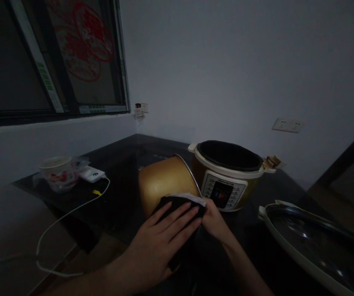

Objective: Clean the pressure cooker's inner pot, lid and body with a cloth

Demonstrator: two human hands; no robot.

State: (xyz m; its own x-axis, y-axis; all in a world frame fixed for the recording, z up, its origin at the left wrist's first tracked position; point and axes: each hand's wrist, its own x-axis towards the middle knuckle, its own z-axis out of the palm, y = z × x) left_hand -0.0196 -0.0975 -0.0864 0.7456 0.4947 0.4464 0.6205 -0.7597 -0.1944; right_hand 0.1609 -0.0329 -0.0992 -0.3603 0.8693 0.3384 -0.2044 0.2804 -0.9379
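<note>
A gold inner pot (167, 176) of an electric cooker is tipped on its side, its rim facing right. My left hand (164, 232) presses a black cloth (181, 201) with a pale edge against the pot's outer side, fingers spread over it. At the pot's rim, beside the cloth, my right hand (214, 218) is closed; its fingertips are hidden, but it seems to grip the rim. Just behind to the right stands the cooker body (226, 189), upright, with a dark hollow and a button panel.
On the right lies the cooker lid (312, 242). A paper cup in a plastic bag (60, 174) stands at the left, with a white device (92, 174) and its cable (69, 211) beside it. Wall sockets (288, 125) are above the dark tabletop (121, 164).
</note>
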